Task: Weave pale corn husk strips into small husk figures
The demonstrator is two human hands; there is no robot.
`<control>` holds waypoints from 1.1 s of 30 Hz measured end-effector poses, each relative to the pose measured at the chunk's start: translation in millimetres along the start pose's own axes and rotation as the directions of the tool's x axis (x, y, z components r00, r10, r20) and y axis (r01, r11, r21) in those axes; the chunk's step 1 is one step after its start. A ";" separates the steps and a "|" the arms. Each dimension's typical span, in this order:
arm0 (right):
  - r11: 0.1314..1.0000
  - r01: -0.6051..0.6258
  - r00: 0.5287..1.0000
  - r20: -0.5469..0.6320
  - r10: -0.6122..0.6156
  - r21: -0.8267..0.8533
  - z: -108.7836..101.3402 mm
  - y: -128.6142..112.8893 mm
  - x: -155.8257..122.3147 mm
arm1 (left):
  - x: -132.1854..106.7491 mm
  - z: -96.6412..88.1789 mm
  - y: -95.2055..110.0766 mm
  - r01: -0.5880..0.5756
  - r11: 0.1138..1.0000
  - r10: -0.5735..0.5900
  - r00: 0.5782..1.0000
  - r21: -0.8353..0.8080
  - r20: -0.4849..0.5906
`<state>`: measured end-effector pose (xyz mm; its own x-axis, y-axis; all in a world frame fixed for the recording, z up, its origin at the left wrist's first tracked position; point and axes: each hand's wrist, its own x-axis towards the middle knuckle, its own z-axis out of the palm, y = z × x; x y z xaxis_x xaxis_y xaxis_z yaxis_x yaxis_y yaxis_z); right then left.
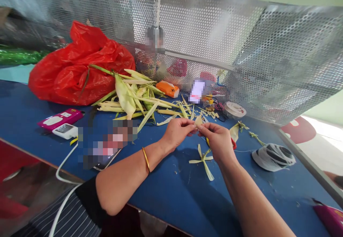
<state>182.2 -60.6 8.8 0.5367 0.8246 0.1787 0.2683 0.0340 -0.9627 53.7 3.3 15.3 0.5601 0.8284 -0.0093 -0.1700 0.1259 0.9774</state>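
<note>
My left hand [178,131] and my right hand [218,140] meet above the blue table [171,194]. Both pinch a small pale piece of corn husk [198,120] between fingertips. A gold bangle sits on my left wrist. Below the hands lies a small folded husk shape with spread strips [204,160]. A heap of green and yellow corn husks [134,96] lies further back to the left.
A red plastic bag [77,64] stands at the back left. A pink device [60,118] and a white one with a cable lie at the left. A white tape roll [273,155], a smaller spool [234,109] and an orange tool [167,88] lie near the perforated metal screen [214,30].
</note>
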 end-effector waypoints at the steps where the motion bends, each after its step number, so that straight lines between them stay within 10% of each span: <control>1: 1.000 0.003 1.000 0.020 -0.003 0.006 -0.7 0.2 0.3 | 0.4 0.0 0.6 0.016 0.999 -0.016 1.000 -0.030 -0.007; 5: 0.974 0.197 0.980 0.024 -0.196 -0.116 -5.2 -3.4 0.6 | 2.4 -2.2 3.3 0.110 0.978 -0.118 0.993 -0.175 -0.032; 11: 0.727 0.603 0.786 0.086 -0.612 -0.329 -7.4 -10.4 -2.3 | 3.0 -5.6 6.6 0.247 0.920 -0.245 0.968 -0.305 0.046; 22: 0.544 0.698 0.683 0.206 -0.700 -0.466 -12.4 -2.3 -1.5 | 2.3 -8.6 6.1 0.378 0.860 -0.342 0.926 -0.344 0.162; 33: 0.851 0.380 0.918 0.035 -0.396 -0.362 -3.2 -7.1 -5.2 | 0.1 1.8 -2.8 0.066 0.985 -0.068 0.998 -0.159 -0.005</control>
<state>180.0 -67.0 15.4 0.3588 0.7629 0.5378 0.7218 0.1385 -0.6781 55.7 2.0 12.9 0.5666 0.8204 -0.0764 -0.2590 0.2654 0.9287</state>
